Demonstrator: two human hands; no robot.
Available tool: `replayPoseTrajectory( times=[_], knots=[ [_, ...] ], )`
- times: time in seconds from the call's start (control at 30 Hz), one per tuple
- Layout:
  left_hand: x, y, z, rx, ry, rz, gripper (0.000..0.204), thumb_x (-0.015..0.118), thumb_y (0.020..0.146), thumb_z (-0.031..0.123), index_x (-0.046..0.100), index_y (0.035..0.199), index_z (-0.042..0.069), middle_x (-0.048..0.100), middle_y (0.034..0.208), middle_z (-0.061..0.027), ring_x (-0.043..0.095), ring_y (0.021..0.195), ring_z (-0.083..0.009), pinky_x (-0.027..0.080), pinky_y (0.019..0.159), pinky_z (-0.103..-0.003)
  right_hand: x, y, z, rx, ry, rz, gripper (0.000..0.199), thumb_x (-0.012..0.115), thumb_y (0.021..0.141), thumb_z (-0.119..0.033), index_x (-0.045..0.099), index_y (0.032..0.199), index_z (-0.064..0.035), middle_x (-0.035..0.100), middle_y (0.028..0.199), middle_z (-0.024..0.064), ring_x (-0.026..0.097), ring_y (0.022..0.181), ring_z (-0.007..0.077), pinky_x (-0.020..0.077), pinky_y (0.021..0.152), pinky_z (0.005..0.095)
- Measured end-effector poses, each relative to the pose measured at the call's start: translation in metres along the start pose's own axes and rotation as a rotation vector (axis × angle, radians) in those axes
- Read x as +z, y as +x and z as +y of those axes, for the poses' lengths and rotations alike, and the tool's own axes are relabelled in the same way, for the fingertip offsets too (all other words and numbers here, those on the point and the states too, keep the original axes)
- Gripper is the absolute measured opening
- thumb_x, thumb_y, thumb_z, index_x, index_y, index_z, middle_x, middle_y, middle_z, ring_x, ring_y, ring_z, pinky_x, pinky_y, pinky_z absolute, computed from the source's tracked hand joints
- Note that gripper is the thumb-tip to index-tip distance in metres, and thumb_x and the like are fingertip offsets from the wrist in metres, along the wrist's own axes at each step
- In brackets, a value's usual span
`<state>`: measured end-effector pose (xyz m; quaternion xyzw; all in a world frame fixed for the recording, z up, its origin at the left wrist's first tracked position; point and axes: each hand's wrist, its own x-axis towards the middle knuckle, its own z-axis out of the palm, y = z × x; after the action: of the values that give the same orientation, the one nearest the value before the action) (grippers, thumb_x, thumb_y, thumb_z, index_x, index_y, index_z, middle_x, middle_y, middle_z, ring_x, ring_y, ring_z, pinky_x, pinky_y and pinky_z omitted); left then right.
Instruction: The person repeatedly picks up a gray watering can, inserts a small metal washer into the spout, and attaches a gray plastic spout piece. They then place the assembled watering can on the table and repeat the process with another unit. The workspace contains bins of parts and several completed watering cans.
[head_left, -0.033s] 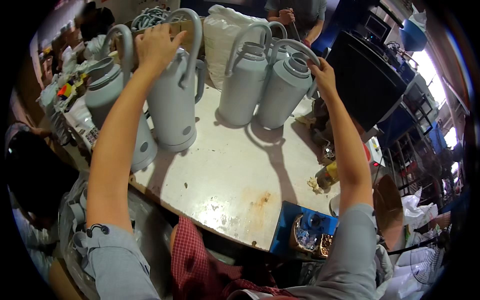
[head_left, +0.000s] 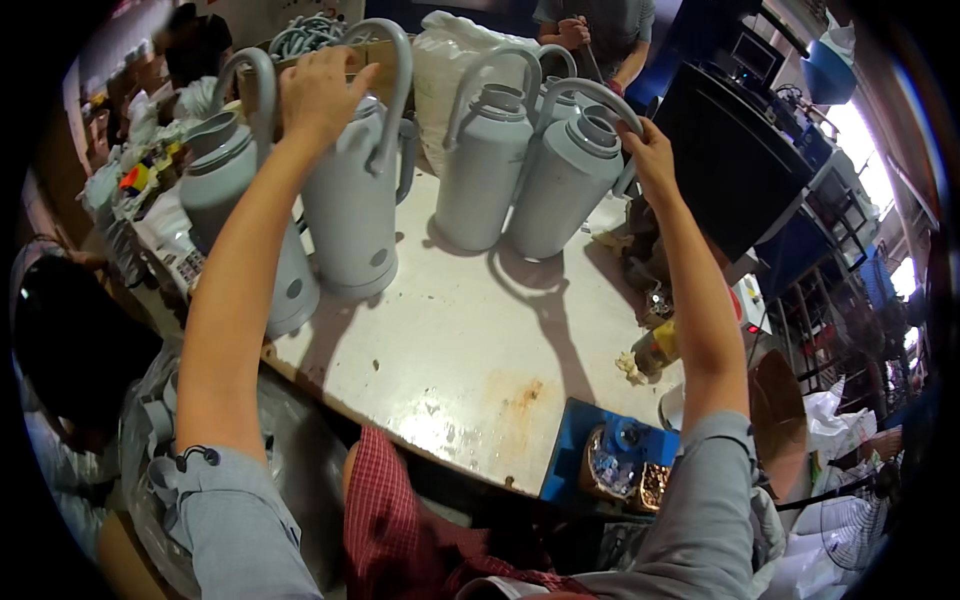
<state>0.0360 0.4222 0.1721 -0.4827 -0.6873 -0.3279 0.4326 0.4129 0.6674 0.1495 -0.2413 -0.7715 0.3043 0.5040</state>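
Note:
Grey insulated jugs with tall loop handles and open necks stand on a white table. My left hand [head_left: 322, 100] is closed over the top of a jug [head_left: 352, 220], near its neck and one end of its loop; the thumb sticks out and the fingertips are hidden. Partly behind my left forearm is another jug [head_left: 207, 195]. On the right, my right hand [head_left: 652, 158] grips the loop handle [head_left: 598, 90] of a jug [head_left: 562, 190] that leans slightly. Beside this one stands an upright jug [head_left: 482, 180], and a further one shows partly behind the pair.
A white sack [head_left: 440, 85] and a box of grey loops [head_left: 305, 38] lie at the back. A blue tray [head_left: 568, 440] with small parts sits at the near right edge. Across the table is another person [head_left: 610, 25]. A yellow bottle [head_left: 657, 348] lies by my right forearm.
The view has shifted very slightly, so the left jugs appear a little further right. Both hands stay where they are on their jugs.

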Motion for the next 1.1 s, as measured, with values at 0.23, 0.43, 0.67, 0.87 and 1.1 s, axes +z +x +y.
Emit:
replayPoseTrajectory(
  times=[0.23, 0.43, 0.67, 0.87, 1.1],
  knots=[
    [-0.11, -0.064, 0.037, 0.085, -0.566, 0.044, 0.026, 0.065, 0.085, 0.028, 0.06, 0.099, 0.007, 0.061, 0.097, -0.0055, 0.056, 0.096, -0.0205, 0.044, 0.084, -0.032, -0.003, -0.103, -0.159, -0.012, 0.173, -0.167, 0.03, 0.058, 0.089, -0.014, 0.06, 0.116, -0.0012, 0.063, 0.095, 0.0014, 0.054, 0.086, 0.0086, 0.0427, 0.079, 0.0241],
    [-0.218, -0.16, 0.111, -0.399, -1.909, -0.526, 0.034, 0.062, 0.087, 0.024, 0.057, 0.115, 0.005, 0.06, 0.107, -0.0053, 0.056, 0.096, -0.0124, 0.045, 0.087, -0.027, 0.016, -0.249, -0.291, 0.018, 0.183, -0.164, 0.034, 0.056, 0.09, -0.011, 0.057, 0.123, -0.0031, 0.057, 0.09, -0.0013, 0.051, 0.075, 0.0077, 0.0422, 0.067, 0.0212],
    [-0.279, -0.268, 0.154, -0.166, -1.438, -0.978, 0.033, 0.068, 0.079, 0.021, 0.064, 0.108, 0.005, 0.062, 0.11, -0.0081, 0.055, 0.109, -0.0196, 0.039, 0.099, -0.032, -0.023, -0.432, -0.182, 0.27, -0.044, -0.219, 0.031, 0.058, 0.086, -0.004, 0.06, 0.116, -0.0006, 0.062, 0.111, 0.0147, 0.061, 0.1, 0.0261, 0.047, 0.085, 0.0343],
    [-0.271, -0.27, 0.166, -0.203, -1.426, -0.971, 0.03, 0.065, 0.083, 0.023, 0.065, 0.107, 0.006, 0.063, 0.109, -0.01, 0.057, 0.106, -0.0194, 0.04, 0.097, -0.032, -0.12, -0.51, -0.073, -0.045, -1.024, -0.208, 0.021, 0.058, 0.079, -0.003, 0.066, 0.098, -0.003, 0.065, 0.103, 0.0171, 0.061, 0.097, 0.0359, 0.0491, 0.084, 0.0408],
    [-0.269, -0.273, 0.193, -0.231, -1.344, -0.964, 0.031, 0.062, 0.085, 0.029, 0.065, 0.109, 0.009, 0.063, 0.11, -0.0111, 0.057, 0.108, -0.0216, 0.041, 0.097, -0.033, -0.139, -0.513, -0.043, -0.109, -1.074, -0.263, 0.013, 0.063, 0.074, -0.01, 0.071, 0.084, -0.0094, 0.068, 0.091, 0.0109, 0.062, 0.086, 0.0312, 0.0488, 0.075, 0.0429]
  ],
)
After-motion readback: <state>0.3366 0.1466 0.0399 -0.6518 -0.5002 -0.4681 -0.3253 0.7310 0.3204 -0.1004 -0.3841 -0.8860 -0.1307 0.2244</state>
